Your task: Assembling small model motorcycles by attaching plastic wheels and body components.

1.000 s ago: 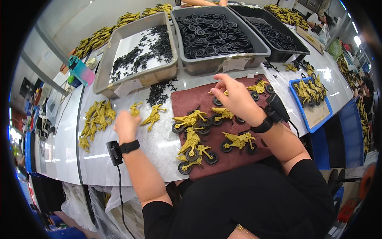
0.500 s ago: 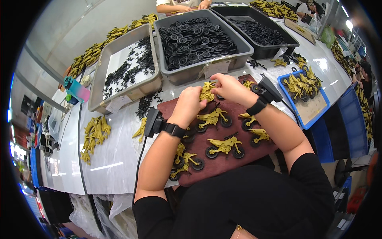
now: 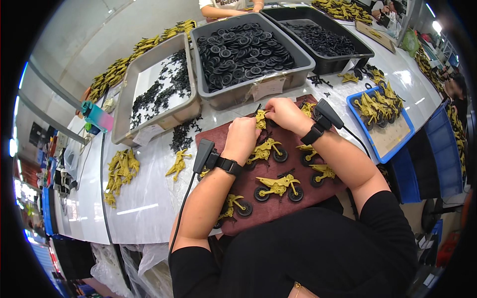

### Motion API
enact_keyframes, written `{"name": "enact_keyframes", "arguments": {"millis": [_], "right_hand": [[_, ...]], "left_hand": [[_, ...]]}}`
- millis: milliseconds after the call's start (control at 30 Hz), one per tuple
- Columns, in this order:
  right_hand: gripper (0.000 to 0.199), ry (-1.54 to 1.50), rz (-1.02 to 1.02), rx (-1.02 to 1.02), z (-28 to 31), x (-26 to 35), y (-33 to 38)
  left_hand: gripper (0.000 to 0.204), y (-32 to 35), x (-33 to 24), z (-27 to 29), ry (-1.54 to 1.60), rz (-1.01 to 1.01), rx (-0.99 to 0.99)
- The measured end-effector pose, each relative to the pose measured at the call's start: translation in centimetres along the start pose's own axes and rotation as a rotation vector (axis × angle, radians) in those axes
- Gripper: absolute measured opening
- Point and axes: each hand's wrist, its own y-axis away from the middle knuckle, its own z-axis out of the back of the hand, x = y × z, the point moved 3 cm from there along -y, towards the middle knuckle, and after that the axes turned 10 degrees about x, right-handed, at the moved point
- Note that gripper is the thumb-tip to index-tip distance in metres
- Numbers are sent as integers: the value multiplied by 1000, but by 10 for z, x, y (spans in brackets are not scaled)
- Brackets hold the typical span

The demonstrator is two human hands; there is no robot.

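Long white worktable (image 3: 149, 208) with a glossy top that's catching glare from bright overhead light. Blue crates (image 3: 447, 149) sit along the right side, and what looks like clear plastic bags (image 3: 119, 268) hang below the near edge.

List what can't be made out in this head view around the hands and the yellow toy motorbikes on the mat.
- Yellow bike part, head view: mostly covered by the left hand and right hand; whether a wheel is being fitted is unclear.
- Motorbike by the left forearm: its front is hidden under the arm.
- Small black parts in the beige tray: too small to identify.
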Motion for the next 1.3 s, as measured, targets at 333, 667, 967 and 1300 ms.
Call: {"name": "enact_keyframes", "arguments": {"millis": [333,667,967,1300], "right_hand": [[21,49,11,-47,-2,-4,-1],[21,32,23,-60,-4,-4,-1],[18,74,36,-79,-6,-11,-2],[20,132,5,3,-2,-7,-6]], "left_hand": [[18,-1,-2,-6,-27,-37,-21],[22,-3,0,-4,-160,-40,-82],[27,-5,2,-8,-116,-71,-38],[21,-9,8,-13,-60,-83,8]]}}
